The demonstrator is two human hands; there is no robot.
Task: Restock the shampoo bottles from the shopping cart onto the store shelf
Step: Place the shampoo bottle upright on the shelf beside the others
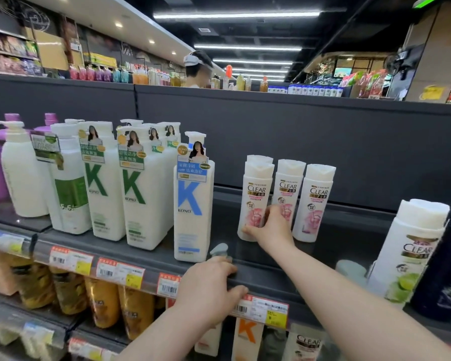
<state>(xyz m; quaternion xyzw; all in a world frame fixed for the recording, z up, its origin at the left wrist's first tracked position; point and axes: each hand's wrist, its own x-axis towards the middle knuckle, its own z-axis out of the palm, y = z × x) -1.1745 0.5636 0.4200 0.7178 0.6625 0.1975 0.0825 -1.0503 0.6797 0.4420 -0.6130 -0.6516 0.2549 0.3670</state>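
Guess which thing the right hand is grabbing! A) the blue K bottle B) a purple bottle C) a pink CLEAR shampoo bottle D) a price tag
C: the right hand wraps round the lower part of the front pink CLEAR shampoo bottle, while the left hand grips the shelf edge.
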